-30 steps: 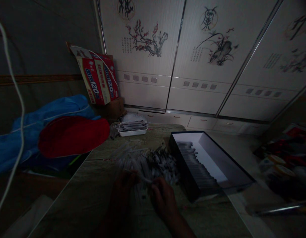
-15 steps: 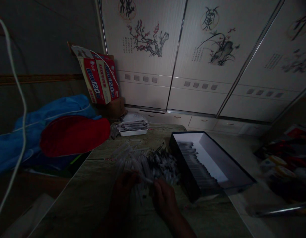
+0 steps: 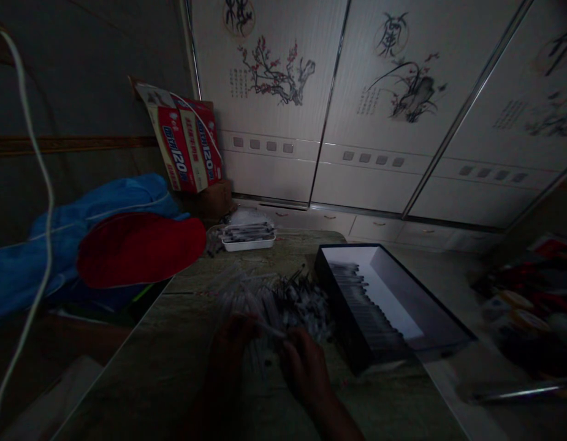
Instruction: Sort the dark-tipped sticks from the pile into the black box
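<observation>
My left hand (image 3: 232, 340) and my right hand (image 3: 304, 364) are close together over the near part of the table, fingers pinched. Between them runs a thin, pale, see-through pen barrel (image 3: 271, 331), one end at each hand; the dim light hides the exact grip. Just beyond my hands lies a loose heap of clear tubes (image 3: 241, 300). Beside it on the right is a pile of dark-tipped pen parts (image 3: 306, 306). To the right, a black box with a white inside (image 3: 393, 294) holds a row of dark-capped pens (image 3: 363, 300) along its left side.
A white tray (image 3: 249, 246) of pens stands at the table's far edge, with a clear plastic bag behind it. Blue cloth (image 3: 113, 199) and a red cloth piece (image 3: 140, 251) lie at the left. A red carton (image 3: 186, 147) leans near the wardrobe. A white cable (image 3: 37, 159) hangs at far left.
My right hand has turned slightly, and the barrel between my hands shows more plainly. The view has shifted a little; the piles and box look the same.
</observation>
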A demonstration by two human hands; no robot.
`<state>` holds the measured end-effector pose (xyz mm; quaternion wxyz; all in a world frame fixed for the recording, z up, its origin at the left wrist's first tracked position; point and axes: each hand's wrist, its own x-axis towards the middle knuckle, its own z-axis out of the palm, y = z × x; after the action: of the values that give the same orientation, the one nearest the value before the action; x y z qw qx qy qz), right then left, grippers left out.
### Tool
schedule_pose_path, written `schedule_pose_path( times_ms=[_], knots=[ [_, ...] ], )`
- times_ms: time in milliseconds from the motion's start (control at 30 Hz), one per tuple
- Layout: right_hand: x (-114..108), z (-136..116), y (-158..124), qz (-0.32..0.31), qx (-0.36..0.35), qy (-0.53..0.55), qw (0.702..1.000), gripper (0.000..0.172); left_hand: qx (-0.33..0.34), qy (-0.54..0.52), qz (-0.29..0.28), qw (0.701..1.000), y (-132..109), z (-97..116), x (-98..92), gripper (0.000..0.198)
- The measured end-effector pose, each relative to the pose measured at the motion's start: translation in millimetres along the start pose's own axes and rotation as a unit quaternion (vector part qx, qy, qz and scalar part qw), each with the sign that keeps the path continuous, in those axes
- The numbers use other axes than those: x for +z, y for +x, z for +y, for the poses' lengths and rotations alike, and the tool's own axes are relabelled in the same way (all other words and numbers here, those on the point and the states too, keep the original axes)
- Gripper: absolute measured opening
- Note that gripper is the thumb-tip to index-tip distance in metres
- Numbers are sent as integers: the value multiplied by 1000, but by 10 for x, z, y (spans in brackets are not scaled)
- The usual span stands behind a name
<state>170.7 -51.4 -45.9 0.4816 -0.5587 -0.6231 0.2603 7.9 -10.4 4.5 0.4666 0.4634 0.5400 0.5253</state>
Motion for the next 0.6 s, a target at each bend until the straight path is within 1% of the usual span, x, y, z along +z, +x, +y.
schedule_pose_path(
  times_ms=[67,200,433,600],
  knots=[
    [1,0,-2,10,3,4,1000,25,5,-2,-2,1000,4,8,3,26],
    [1,-11,1,-11,-16,9,1000,28,6,-8,-12,1000,30,-27,8,27],
    [-8,-7,-4,31,-31,-18,999,25,-11,2,5,1000,37,-85,-20,28],
    [-16,-22,-5,30,-47,-16,998,23,-1,14,1,1000,25,-42,-21,28]
  ],
)
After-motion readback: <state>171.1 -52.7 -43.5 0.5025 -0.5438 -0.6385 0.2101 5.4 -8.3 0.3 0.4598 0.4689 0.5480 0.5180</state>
